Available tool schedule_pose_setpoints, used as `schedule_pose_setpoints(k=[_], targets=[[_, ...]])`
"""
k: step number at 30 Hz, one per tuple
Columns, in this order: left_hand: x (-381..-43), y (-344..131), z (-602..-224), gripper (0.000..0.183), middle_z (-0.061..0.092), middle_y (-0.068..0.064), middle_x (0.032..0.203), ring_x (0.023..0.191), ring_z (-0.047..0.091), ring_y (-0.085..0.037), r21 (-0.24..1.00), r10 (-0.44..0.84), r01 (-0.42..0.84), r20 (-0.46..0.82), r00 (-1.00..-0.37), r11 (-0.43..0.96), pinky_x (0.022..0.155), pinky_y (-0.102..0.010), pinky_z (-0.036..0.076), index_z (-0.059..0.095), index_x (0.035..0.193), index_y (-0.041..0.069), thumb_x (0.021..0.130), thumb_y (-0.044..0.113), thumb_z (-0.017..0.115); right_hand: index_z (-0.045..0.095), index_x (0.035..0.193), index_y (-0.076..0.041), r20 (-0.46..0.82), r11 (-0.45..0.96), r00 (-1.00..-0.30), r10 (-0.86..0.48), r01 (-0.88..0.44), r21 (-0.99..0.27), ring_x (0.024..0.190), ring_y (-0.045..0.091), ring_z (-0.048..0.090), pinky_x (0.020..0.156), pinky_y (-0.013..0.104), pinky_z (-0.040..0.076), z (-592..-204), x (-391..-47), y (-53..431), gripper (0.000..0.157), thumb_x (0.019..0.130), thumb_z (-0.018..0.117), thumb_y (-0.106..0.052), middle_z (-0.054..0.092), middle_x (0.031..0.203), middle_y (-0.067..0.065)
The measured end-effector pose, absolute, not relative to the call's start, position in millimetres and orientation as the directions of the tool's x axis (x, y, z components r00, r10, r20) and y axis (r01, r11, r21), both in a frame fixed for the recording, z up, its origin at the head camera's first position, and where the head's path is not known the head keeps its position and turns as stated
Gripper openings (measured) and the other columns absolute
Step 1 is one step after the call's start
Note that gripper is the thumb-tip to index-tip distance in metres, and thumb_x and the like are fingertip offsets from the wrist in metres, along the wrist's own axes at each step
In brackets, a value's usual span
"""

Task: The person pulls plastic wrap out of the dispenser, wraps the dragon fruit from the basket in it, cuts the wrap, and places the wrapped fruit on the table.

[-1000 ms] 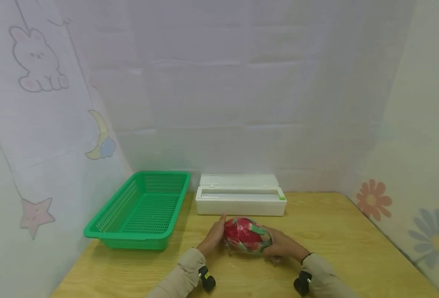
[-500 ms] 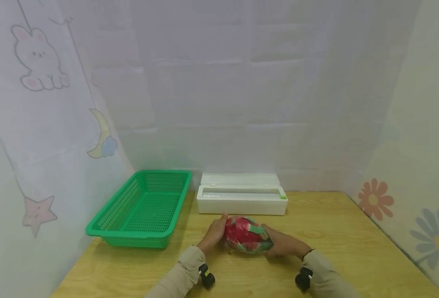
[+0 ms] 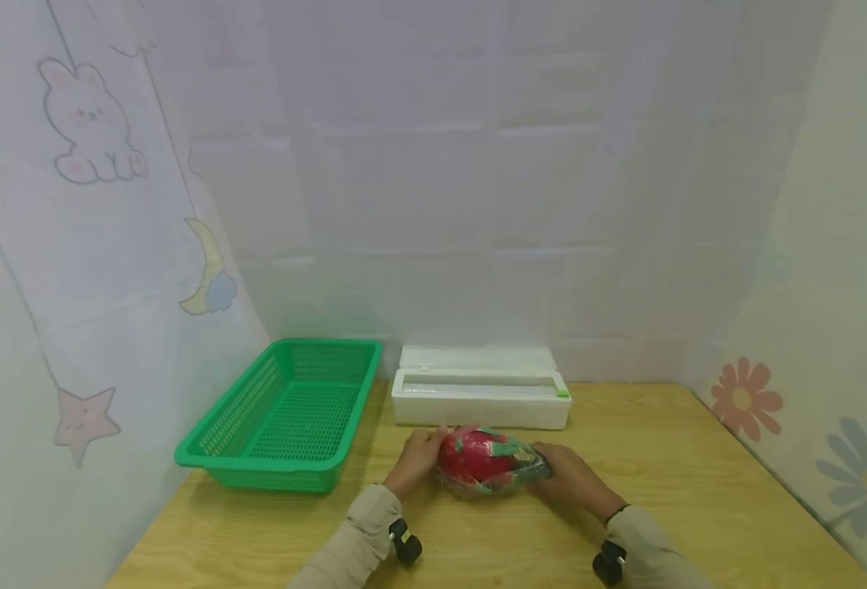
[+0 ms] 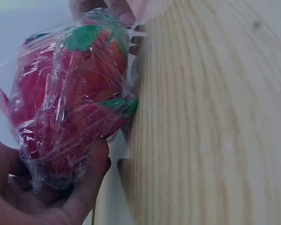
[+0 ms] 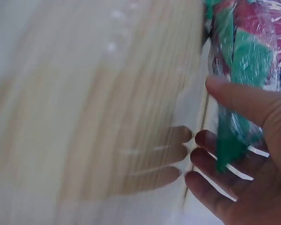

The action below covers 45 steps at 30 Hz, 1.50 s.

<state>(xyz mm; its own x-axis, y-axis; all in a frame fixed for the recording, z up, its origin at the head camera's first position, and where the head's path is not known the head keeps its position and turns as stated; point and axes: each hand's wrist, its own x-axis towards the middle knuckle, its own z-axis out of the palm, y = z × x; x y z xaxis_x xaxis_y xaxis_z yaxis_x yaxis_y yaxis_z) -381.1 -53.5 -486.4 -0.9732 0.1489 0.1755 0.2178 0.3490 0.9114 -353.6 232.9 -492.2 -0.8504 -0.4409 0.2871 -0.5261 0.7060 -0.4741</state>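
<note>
A red dragon fruit (image 3: 476, 458) with green scales, wrapped in clear cling film, lies between my hands just above or on the table. My left hand (image 3: 413, 462) grips its left end; in the left wrist view, thumb and fingers curl round the bunched film at the fruit's end (image 4: 61, 159). At the leafy right end is my right hand (image 3: 569, 478). The right wrist view shows its fingers (image 5: 215, 187) nearly straight and spread, with the green tip (image 5: 232, 145) over them and the thumb apart from them. Part of the fruit falls outside that view.
Behind the fruit stands a white cling film dispenser (image 3: 478, 411), lid raised, with a roll inside and a green cutter at its right end. A green plastic basket (image 3: 257, 464) is at the left. The wooden table (image 3: 669, 491) meets printed cloth walls.
My right hand has shifted slightly right, towards the leafy tip, and its grip has loosened. The left hand stays at the fruit's left end, and more of the green tip shows.
</note>
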Motion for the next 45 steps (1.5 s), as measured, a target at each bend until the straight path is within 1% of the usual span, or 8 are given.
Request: schedule_pose_setpoints(k=[9, 15, 21, 26, 30, 33, 39, 45], targets=[[-383, -54, -485, 0.040, 0.057, 0.001, 0.072, 0.069, 0.051, -0.013, 0.944, 0.165, 0.097, 0.046, -0.985, 0.314, 0.064, -0.029, 0.045, 0.060, 0.072, 0.010, 0.104, 0.031, 0.048, 0.064, 0.119, 0.005, 0.240, 0.699, -0.840, -0.486, -0.539, -0.470, 0.096, 0.026, 0.061, 0.082, 0.042, 0.052, -490, -350, 244, 0.056, 0.076, 0.088, -0.022, 0.066, 0.109, 0.009], [-382, -65, -483, 0.030, 0.069, -0.004, 0.089, 0.078, 0.058, -0.012, 0.936, 0.149, 0.152, 0.110, -0.983, 0.318, 0.070, -0.031, 0.051, 0.075, 0.098, 0.000, 0.100, 0.025, 0.058, 0.062, 0.124, 0.007, 0.200, 0.703, -0.848, -0.490, -0.520, -0.484, 0.099, 0.029, 0.060, 0.084, 0.048, 0.051, -488, -345, 249, 0.060, 0.079, 0.086, -0.023, 0.064, 0.111, 0.012], [-384, -71, -486, 0.021, 0.071, -0.008, 0.085, 0.061, 0.061, -0.010, 0.967, 0.162, 0.183, 0.154, -0.975, 0.179, 0.055, -0.030, 0.056, 0.073, 0.099, -0.007, 0.097, 0.011, 0.064, 0.058, 0.129, 0.008, 0.171, 0.680, -0.848, -0.502, -0.509, -0.527, 0.101, 0.032, 0.060, 0.085, 0.049, 0.051, -486, -343, 252, 0.063, 0.081, 0.084, -0.023, 0.064, 0.115, 0.014], [-384, -73, -488, 0.027, 0.071, -0.011, 0.088, 0.067, 0.064, -0.012, 0.964, 0.140, 0.175, 0.148, -0.979, 0.201, 0.063, -0.034, 0.057, 0.071, 0.101, -0.008, 0.102, 0.014, 0.056, 0.057, 0.130, 0.009, 0.172, 0.676, -0.847, -0.503, -0.509, -0.533, 0.105, 0.036, 0.060, 0.088, 0.052, 0.050, -487, -342, 251, 0.064, 0.081, 0.084, -0.022, 0.063, 0.118, 0.018], [-378, -79, -488, 0.038, 0.070, -0.013, 0.084, 0.070, 0.065, -0.015, 0.974, 0.158, 0.102, 0.070, -0.985, 0.203, 0.067, -0.037, 0.058, 0.068, 0.103, -0.011, 0.105, 0.022, 0.048, 0.044, 0.140, 0.013, 0.160, 0.647, -0.848, -0.505, -0.494, -0.580, 0.113, 0.047, 0.056, 0.092, 0.060, 0.047, -485, -341, 249, 0.075, 0.084, 0.082, -0.019, 0.055, 0.129, 0.032], [-372, -84, -489, 0.033, 0.069, -0.012, 0.077, 0.064, 0.066, -0.018, 0.988, 0.228, 0.021, -0.015, -0.974, 0.151, 0.061, -0.039, 0.060, 0.066, 0.100, -0.010, 0.099, 0.021, 0.057, 0.028, 0.149, 0.013, 0.166, 0.625, -0.845, -0.508, -0.494, -0.604, 0.124, 0.055, 0.047, 0.098, 0.067, 0.040, -482, -337, 246, 0.090, 0.085, 0.081, -0.018, 0.041, 0.141, 0.039], [-367, -89, -488, 0.015, 0.070, -0.011, 0.078, 0.066, 0.069, -0.020, 0.997, 0.292, 0.032, 0.010, -0.956, 0.071, 0.064, -0.041, 0.060, 0.065, 0.094, -0.009, 0.096, 0.003, 0.057, 0.015, 0.157, 0.003, 0.278, 0.582, -0.804, -0.526, -0.578, -0.571, 0.139, 0.056, 0.025, 0.101, 0.076, 0.027, -470, -334, 222, 0.106, 0.082, 0.084, -0.027, 0.023, 0.157, 0.032], [-368, -81, -494, 0.010, 0.067, -0.011, 0.077, 0.063, 0.069, -0.019, 0.996, 0.240, 0.077, 0.064, -0.969, 0.047, 0.059, -0.039, 0.060, 0.061, 0.098, -0.011, 0.093, -0.003, 0.059, 0.020, 0.157, -0.002, 0.303, 0.510, -0.754, -0.583, -0.630, -0.586, 0.139, 0.054, 0.026, 0.101, 0.074, 0.032, -459, -336, 194, 0.103, 0.083, 0.083, -0.034, 0.024, 0.157, 0.028]])
